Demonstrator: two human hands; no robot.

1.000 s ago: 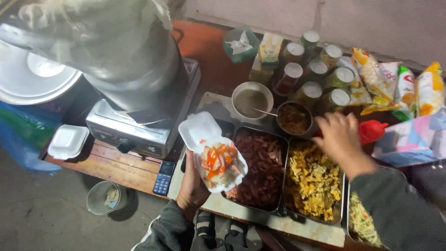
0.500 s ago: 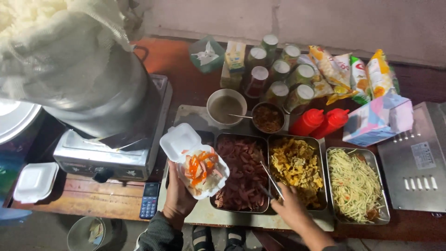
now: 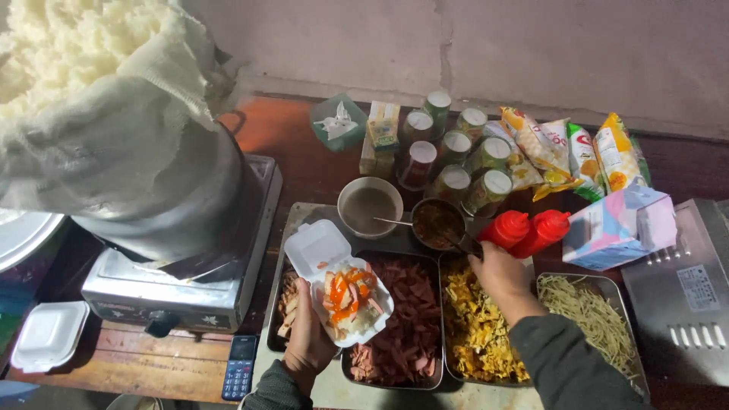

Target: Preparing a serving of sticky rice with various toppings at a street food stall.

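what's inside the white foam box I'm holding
The open white foam box in your left hand holds white rice topped with orange shredded vegetable, red sauce and pale meat strips. Whatever lies beneath the toppings is hidden.

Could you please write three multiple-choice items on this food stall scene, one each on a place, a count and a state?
1. Where is the white foam box?
A. in the left hand, above the trays
B. on the stove
C. beside the tissue box

2. How many red squeeze bottles stand by the right hand?
A. one
B. two
C. four

3. What state is the foam box in?
A. shut
B. open and empty
C. open with food inside

Answers:
1. A: the left hand holds it from below, over the tray of red meat slices.
2. B: two red bottles stand side by side.
3. C: its lid is up and it holds rice with orange strips.
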